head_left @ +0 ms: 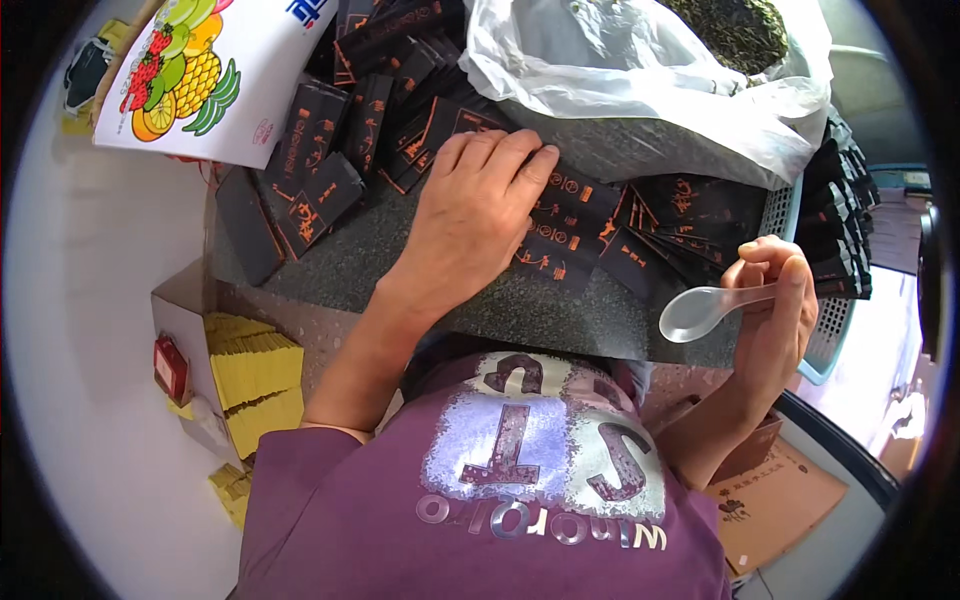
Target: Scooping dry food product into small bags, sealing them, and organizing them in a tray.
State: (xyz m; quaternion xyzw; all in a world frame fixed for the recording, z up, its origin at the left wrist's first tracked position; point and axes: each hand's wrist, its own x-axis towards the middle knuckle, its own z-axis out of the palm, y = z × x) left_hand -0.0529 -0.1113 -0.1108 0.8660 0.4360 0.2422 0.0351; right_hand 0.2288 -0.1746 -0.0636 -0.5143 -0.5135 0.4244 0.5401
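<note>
My right hand (780,322) grips the handle of a translucent plastic spoon (691,315), and the spoon's bowl points left over the table's near edge. My left hand (484,202) reaches over small black packets with orange print (555,244), palm down. Its fingertips rest at a packet (457,120) among the pile; whether they pinch it is hidden. Just beyond the hands stands an open translucent plastic bag (645,135), with dark dried leaves, apparently tea, (735,34) inside. More black packets (694,206) are fanned out between the bag and my right hand.
A dark speckled tabletop (337,277) carries loose packets at left. A white bag printed with fruit (202,82) overhangs the far left corner. At right, a light-blue plastic basket (832,330) holds stacked black packets (832,217). Below left, a cardboard box (184,322) contains yellow packets (255,375).
</note>
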